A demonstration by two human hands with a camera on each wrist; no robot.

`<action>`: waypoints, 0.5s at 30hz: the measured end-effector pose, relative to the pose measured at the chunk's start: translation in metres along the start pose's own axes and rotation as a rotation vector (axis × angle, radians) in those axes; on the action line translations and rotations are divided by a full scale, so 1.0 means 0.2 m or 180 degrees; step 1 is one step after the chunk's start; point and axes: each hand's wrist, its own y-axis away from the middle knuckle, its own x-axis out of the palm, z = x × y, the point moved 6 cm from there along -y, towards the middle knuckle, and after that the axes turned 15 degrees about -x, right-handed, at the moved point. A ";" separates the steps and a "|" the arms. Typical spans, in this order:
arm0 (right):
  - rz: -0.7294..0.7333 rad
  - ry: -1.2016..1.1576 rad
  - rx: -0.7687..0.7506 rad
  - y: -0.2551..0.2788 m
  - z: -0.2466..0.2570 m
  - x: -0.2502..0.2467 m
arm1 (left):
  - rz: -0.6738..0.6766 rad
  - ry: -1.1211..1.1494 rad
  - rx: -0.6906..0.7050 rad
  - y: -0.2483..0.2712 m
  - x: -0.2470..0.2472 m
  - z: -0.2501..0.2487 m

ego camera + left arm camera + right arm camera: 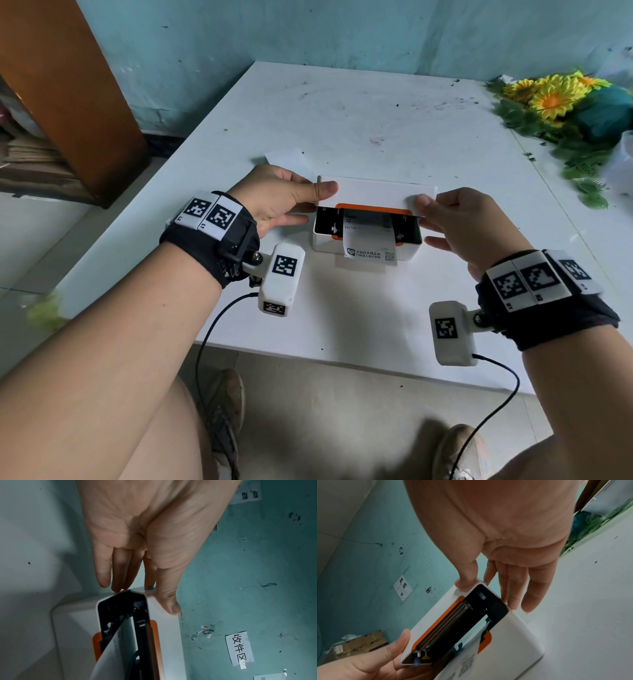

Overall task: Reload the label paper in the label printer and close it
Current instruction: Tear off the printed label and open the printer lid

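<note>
A white label printer (323, 244) with orange trim stands mid-table, its lid (376, 191) raised partway. A strip of label paper (371, 253) runs out over its front. My left hand (315, 192) pinches the lid's left end, thumb on top. My right hand (427, 211) pinches the right end the same way. In the left wrist view the thumb (171, 608) lies on the lid's (165, 631) outer face and the paper (116, 655) curves out below. In the right wrist view the thumb (464, 584) presses the lid (433, 619), with the other fingers straight beside the body.
A loose white sheet (289, 158) lies on the white table (359, 113) just behind my left hand. Artificial sunflowers and leaves (555, 99) crowd the back right corner. A brown wooden cabinet (68, 96) stands left of the table, and a teal wall runs behind.
</note>
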 end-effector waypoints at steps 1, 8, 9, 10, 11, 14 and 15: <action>0.0010 0.0008 0.0011 0.00 0.00 0.00 | 0.0009 -0.0008 -0.0003 0.00 0.00 0.00; -0.0119 -0.0020 0.0057 0.01 0.00 0.01 | -0.0039 -0.0114 0.0072 -0.02 0.01 0.01; -0.0168 -0.0051 0.0067 0.01 0.01 0.02 | -0.0084 -0.0118 0.0098 -0.02 0.01 0.01; -0.0206 -0.0082 0.0075 0.00 0.01 0.03 | -0.0133 -0.0118 0.0124 -0.03 0.01 0.00; -0.0229 -0.0112 0.0084 0.00 0.02 0.03 | -0.0175 -0.0116 0.0146 -0.04 0.02 0.00; -0.0268 -0.0108 0.0079 -0.02 0.03 0.04 | -0.0276 -0.0111 0.0258 -0.07 0.04 -0.01; -0.0294 -0.0084 0.0070 -0.02 0.03 0.04 | -0.0336 -0.0093 0.0318 -0.08 0.05 -0.01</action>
